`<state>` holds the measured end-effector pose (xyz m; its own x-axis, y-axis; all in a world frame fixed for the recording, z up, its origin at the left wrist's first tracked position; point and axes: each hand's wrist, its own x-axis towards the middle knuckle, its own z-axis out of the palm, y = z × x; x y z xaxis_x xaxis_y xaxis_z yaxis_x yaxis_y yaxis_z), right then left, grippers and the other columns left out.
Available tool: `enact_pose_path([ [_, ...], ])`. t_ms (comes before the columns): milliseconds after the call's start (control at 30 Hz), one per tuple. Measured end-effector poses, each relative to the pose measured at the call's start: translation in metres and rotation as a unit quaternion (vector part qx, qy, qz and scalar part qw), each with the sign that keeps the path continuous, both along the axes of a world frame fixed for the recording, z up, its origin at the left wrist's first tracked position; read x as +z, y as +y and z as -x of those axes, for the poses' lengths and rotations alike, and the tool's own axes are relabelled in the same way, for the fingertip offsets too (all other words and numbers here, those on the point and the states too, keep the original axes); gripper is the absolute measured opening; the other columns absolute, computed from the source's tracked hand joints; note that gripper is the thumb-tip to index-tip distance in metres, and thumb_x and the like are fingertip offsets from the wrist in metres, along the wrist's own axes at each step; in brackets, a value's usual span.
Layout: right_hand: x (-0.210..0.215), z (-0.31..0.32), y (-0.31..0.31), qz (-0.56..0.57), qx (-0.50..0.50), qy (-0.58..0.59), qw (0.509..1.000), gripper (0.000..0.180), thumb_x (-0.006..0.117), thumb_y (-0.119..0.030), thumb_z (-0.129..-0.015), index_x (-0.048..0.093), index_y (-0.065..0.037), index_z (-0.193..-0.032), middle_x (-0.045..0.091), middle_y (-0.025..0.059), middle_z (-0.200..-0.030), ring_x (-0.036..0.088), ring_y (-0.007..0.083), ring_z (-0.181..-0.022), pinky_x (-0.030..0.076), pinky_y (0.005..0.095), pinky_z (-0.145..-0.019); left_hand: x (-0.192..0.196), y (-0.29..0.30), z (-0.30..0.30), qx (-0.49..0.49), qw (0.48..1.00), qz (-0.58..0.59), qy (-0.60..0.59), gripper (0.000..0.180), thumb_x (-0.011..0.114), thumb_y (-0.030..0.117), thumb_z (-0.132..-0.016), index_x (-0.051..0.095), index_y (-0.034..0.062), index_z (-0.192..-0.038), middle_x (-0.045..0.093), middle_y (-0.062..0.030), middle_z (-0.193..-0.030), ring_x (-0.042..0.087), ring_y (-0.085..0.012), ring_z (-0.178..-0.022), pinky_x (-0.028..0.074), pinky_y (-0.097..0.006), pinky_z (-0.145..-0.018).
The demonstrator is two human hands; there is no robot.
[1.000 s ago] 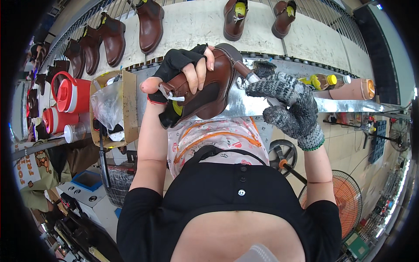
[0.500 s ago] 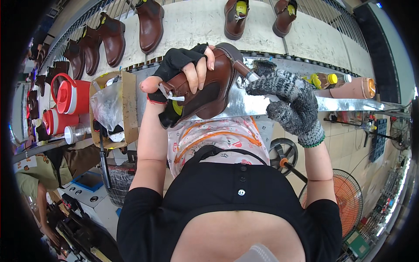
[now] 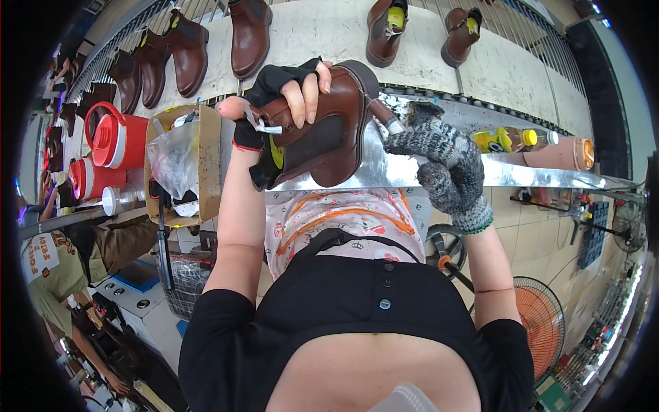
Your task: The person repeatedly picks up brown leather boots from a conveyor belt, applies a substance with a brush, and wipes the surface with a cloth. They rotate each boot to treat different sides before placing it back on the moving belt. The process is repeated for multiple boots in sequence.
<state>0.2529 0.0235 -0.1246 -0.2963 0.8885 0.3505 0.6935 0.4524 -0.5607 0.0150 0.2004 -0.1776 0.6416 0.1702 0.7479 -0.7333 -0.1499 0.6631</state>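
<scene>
Red plastic jugs (image 3: 113, 141) with white trim stand at nine o'clock, just beside an open cardboard box (image 3: 206, 161) that holds a crumpled clear plastic bag (image 3: 171, 161). Toward eleven o'clock a row of finished dark brown leather boots (image 3: 180, 49) lies on the pale conveyor belt (image 3: 322, 31).

Near the middle, the left hand (image 3: 274, 103), in a black fingerless glove, grips a smooth brown leather ankle boot (image 3: 329, 123) with a dark elastic side panel. Its fingers are wrapped firmly over the upper and also pinch a small white paper tag; the boot is lifted clear of the shiny metal surface (image 3: 425, 168), sole and heel tipped toward one o'clock.

At two o'clock from the boot, the right hand (image 3: 446, 161), in a grey speckled knitted glove, has its fingers closed around a slim brown-handled brush (image 3: 386, 118), whose tip sits at the boot's heel edge. As a judgement, work on the heel and sole edge is under way and not finished, since the boot is held off the belt and the tool is on it; how much of the edge is done I cannot tell.

Further right, at three o'clock, a yellow-capped bottle (image 3: 508, 139) and a pinkish tube-shaped container (image 3: 556, 154) lie on the surface.
</scene>
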Motion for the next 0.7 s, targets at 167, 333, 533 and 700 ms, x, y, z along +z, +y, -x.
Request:
enact_pose_path([
  [167,-0.037,0.01,0.009,-0.004,0.005,0.036,0.999,0.057,0.03,-0.047,-0.092,0.069,-0.006,-0.094,0.068,0.0078,-0.092,0.062,0.0268,-0.088,0.045,0.037,-0.084,-0.021,0.019,0.011,-0.015,0.998,0.039,-0.04,0.091,0.023,0.09,-0.066,0.059,0.0064,-0.065,0.057,-0.0046,-0.069,0.044,-0.0156,-0.078,0.023,-0.036,-0.088],
  [333,-0.059,0.024,0.018,-0.008,0.003,0.054,0.999,0.033,0.042,-0.03,-0.081,0.07,-0.016,-0.094,0.066,0.0067,-0.086,0.06,0.0266,-0.078,0.046,0.0387,-0.072,-0.043,0.035,0.022,-0.013,0.992,0.07,-0.102,0.095,0.016,0.093,-0.063,0.059,0.008,-0.07,0.056,-0.0062,-0.074,0.04,-0.0214,-0.095,0.022,-0.036,-0.091],
  [533,-0.079,0.036,0.025,-0.002,0.022,0.123,0.992,0.028,0.043,-0.02,-0.088,0.07,-0.016,-0.094,0.067,0.0047,-0.091,0.059,0.0269,-0.075,0.047,0.037,-0.068,-0.053,0.051,0.041,-0.033,0.993,0.076,-0.088,0.091,0.019,0.092,-0.064,0.057,0.0107,-0.075,0.054,-0.0045,-0.082,0.037,-0.0208,-0.103,0.013,-0.04,-0.105],
  [700,-0.096,0.037,0.028,0.018,0.044,0.182,0.982,0.031,0.042,-0.027,-0.09,0.07,-0.015,-0.096,0.066,0.007,-0.084,0.059,0.0264,-0.072,0.047,0.0358,-0.067,-0.069,0.062,0.05,-0.015,0.988,0.108,-0.107,0.078,0.024,0.085,-0.072,0.057,0.0144,-0.076,0.053,-0.0027,-0.084,0.036,-0.021,-0.107,0.007,-0.041,-0.111],
])
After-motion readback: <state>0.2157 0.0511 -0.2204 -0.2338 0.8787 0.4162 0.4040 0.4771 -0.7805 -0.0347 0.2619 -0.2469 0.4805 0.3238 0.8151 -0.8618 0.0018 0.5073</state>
